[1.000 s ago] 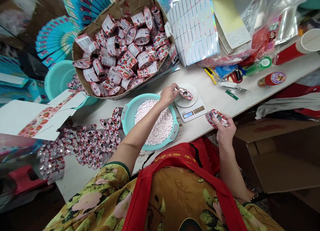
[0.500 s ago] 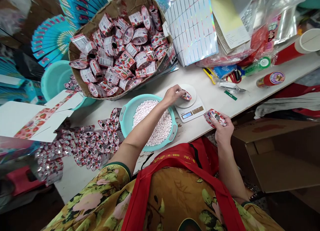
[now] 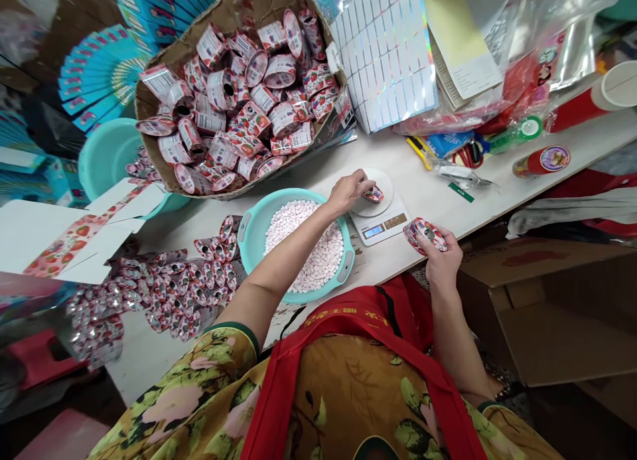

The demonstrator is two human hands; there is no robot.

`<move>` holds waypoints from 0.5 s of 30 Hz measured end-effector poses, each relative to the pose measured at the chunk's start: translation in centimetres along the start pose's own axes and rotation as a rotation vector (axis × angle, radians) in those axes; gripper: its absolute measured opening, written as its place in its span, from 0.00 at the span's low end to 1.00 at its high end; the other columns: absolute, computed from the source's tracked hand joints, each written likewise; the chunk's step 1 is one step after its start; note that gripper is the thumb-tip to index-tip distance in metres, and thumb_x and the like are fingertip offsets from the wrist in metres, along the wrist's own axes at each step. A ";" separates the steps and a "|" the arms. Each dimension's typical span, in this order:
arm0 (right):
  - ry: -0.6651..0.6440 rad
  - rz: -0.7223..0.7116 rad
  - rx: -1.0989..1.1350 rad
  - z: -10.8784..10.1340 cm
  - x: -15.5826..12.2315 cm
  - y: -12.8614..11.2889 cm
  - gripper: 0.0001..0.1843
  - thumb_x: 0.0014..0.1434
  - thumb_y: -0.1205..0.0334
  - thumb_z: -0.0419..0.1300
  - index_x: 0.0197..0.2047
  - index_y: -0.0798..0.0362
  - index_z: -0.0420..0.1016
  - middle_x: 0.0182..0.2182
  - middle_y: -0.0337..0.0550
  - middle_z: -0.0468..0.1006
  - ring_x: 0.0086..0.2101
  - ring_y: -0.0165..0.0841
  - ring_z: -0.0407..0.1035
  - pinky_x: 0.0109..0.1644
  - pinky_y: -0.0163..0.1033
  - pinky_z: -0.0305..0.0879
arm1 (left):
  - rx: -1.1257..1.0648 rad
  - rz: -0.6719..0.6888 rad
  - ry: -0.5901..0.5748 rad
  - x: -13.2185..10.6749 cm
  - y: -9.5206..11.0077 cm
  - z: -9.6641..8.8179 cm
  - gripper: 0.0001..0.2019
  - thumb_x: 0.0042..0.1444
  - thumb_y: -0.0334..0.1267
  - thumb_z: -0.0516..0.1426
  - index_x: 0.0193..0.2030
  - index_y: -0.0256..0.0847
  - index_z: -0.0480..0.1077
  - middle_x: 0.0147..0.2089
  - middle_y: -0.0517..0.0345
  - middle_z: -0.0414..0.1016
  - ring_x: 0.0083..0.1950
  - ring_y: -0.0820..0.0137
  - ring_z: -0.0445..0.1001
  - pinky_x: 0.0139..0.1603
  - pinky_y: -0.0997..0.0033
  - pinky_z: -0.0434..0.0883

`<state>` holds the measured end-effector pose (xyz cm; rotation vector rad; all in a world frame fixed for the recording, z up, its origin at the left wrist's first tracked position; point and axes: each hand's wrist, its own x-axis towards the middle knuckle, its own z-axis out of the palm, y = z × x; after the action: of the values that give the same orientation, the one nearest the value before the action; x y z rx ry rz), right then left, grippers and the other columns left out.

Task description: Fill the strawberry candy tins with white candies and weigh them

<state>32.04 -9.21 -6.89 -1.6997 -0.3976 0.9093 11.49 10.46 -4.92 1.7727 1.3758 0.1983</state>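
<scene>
My left hand point(image 3: 348, 193) reaches across the bowl to the white digital scale point(image 3: 398, 214). Its fingers are closed on the left side of a small oval strawberry-printed candy container point(image 3: 375, 194) on the round weighing plate, covering much of it. Near the table's front edge, my right hand point(image 3: 444, 261) grips another strawberry-printed candy container point(image 3: 414, 233), with a dark opening facing up and my thumb on top. Under my left forearm sits a turquoise bowl point(image 3: 253, 244) holding many small pale pink candies point(image 3: 286, 224). The scale's display is lit, but its digits are too small to read.
A cardboard box point(image 3: 149, 151) full of printed containers stands behind the bowl. More containers point(image 3: 184, 287) are lined up at the left. Sticker sheets point(image 3: 388, 68), a yellow cutter point(image 3: 419, 152) and a red tube point(image 3: 540, 161) lie rightward. An open carton point(image 3: 562, 314) stands below the table edge.
My left hand has shifted slightly right over the container on the scale, hiding more of it. My right hand, still holding its container, has moved a little left.
</scene>
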 end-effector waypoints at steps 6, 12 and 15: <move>0.003 -0.015 -0.022 0.2 0.2 -0.1 0.29 0.38 0.55 0.77 0.45 0.53 0.80 0.38 0.40 0.83 0.37 0.34 0.77 0.47 0.44 0.77 | 0.017 0.089 -0.024 -0.2 -0.5 -0.9 0.13 0.66 0.46 0.54 0.44 0.39 0.75 0.39 0.53 0.80 0.40 0.65 0.75 0.43 0.70 0.65; -0.054 -0.112 -0.023 2.6 2.3 -0.4 0.29 0.37 0.57 0.77 0.45 0.53 0.79 0.39 0.39 0.81 0.37 0.34 0.77 0.51 0.49 0.77 | 0.550 0.057 -0.042 -2.7 0.3 -0.8 0.14 0.68 0.36 0.50 0.54 0.42 0.74 0.43 0.43 0.81 0.44 0.59 0.78 0.41 0.67 0.64; -0.139 -0.200 -0.014 7.1 4.5 -0.2 0.30 0.36 0.55 0.77 0.44 0.50 0.78 0.39 0.38 0.80 0.38 0.35 0.76 0.51 0.52 0.77 | 0.565 -0.157 0.207 -6.5 -0.5 -4.3 0.17 0.71 0.43 0.47 0.56 0.41 0.73 0.44 0.42 0.81 0.43 0.58 0.79 0.39 0.67 0.63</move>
<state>29.72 -1.41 -9.01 -1.5817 -0.6561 0.8804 6.15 7.21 -0.32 2.1266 1.8432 -0.1098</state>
